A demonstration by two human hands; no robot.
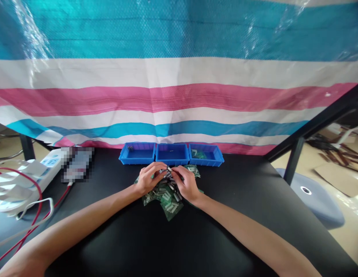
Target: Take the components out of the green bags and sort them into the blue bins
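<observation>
My left hand point(151, 177) and my right hand point(186, 184) meet over a pile on the black table. Between their fingertips is a small silvery metal pin point(169, 169), with the thumb and forefinger of each hand closed at it. Its exact shape is too small to make out. Beneath my hands lie several green-tinted clear plastic bags point(171, 207) holding short metal pins, and loose pins lie among them. My hands and wrists cover part of this pile. Another small bag point(193, 170) lies just beyond my right hand.
Behind the pile stand a left blue bin point(138, 161) with a few small pieces, a middle bin point(172, 157) with one pin, and a right bin point(210, 161) with green bags. A power strip point(49, 165) and cables sit at left. A striped tarp point(179, 96) hangs behind.
</observation>
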